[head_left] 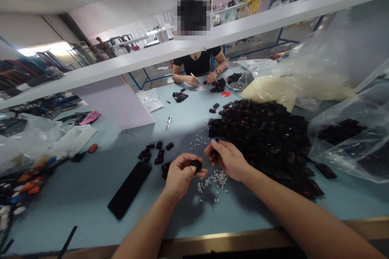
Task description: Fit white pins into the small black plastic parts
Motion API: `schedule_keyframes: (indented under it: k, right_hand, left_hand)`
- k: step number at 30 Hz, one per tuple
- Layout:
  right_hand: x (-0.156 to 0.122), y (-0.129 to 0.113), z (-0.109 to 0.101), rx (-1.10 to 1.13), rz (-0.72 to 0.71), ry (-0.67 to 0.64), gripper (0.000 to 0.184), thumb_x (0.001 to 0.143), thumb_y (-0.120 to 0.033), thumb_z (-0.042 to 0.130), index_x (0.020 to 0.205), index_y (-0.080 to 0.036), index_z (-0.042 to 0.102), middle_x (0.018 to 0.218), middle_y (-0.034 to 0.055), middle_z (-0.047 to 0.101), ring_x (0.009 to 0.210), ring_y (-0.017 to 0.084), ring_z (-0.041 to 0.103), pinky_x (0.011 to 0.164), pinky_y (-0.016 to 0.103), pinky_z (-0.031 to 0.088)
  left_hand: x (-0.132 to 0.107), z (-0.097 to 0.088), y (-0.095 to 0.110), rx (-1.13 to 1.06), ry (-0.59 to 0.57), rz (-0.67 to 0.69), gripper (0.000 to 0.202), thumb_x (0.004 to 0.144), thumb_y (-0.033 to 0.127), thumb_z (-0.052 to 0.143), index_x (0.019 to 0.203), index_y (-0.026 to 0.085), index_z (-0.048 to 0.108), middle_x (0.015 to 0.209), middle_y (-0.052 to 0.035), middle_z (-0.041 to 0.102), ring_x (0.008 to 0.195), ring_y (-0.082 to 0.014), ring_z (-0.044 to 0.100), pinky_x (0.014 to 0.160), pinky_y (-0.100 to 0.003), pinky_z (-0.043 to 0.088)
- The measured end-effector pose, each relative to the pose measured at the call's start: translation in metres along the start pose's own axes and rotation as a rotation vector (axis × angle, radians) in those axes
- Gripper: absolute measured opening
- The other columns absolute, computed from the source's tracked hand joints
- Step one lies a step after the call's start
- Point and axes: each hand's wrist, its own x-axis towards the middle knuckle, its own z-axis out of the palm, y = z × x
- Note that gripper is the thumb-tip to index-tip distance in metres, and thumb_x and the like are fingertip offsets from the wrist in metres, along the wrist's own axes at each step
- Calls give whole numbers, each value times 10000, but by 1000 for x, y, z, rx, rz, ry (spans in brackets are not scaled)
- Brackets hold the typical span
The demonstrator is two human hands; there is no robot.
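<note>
My left hand (179, 176) pinches a small black fabric-like piece (196, 164) between thumb and fingers, above the table. Just right of it, my right hand (231, 158) is closed with its fingertips around a small dark piece (215, 153), mostly hidden by the fingers. Small white tube-like bits (219, 177) lie scattered below and between both hands. A large heap of black pieces with red marks (261, 133) rises beside my right hand. Several similar black pieces (159, 157) lie to the left of my left hand.
A black phone-like slab (129, 190) lies left of my left forearm. Thread snips (168, 123) rest farther back. Clear plastic bags (352, 133) stand at right. Across the table, a co-worker's hands (192, 79) handle small pieces. A white shelf (170, 52) crosses above the table.
</note>
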Motion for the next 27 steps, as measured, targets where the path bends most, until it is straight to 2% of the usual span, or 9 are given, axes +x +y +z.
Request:
schedule_keyframes:
  k: [3, 7, 15, 21, 27]
  right_hand:
    - [0, -1, 0, -16, -58, 14, 477, 783, -629, 603, 679, -168, 662, 595, 5, 519, 552, 124, 463, 547, 275, 447]
    - [-3, -6, 2, -17, -65, 16, 498, 795, -668, 563, 737, -184, 664, 494, -39, 435, 437, 94, 362, 470, 252, 369]
    - [-4, -7, 2, 15, -73, -8, 476, 808, -641, 570, 816, -172, 650, 540, -5, 567, 504, 122, 528, 543, 267, 419]
    - [-4, -3, 1, 32, -140, -73, 285, 726, -425, 748, 811, -180, 626, 615, -15, 618, 588, 126, 572, 617, 272, 462]
    - [-7, 0, 2, -36, -211, -150, 212, 802, -381, 678, 857, -189, 608, 618, -18, 635, 584, 124, 600, 619, 270, 472]
  left_hand:
    - [1, -1, -2, 3, 18, 10, 263, 650, 120, 708, 895, 165, 624, 888, -50, 710, 654, -218, 720, 605, -341, 586]
    - [3, 0, -5, -1, 45, 5, 275, 690, 172, 731, 945, 166, 628, 916, -56, 708, 686, -218, 727, 617, -320, 582]
    - [4, -1, -3, 3, 53, 15, 275, 645, 150, 751, 894, 153, 633, 870, -49, 714, 648, -214, 719, 589, -313, 580]
    - [4, 0, -3, -7, 83, 17, 307, 683, 197, 766, 953, 156, 626, 897, -55, 719, 676, -211, 723, 614, -311, 584]
    - [3, 0, -7, -24, 29, 43, 350, 713, 232, 773, 1019, 166, 616, 896, -64, 725, 736, -234, 729, 622, -334, 592]
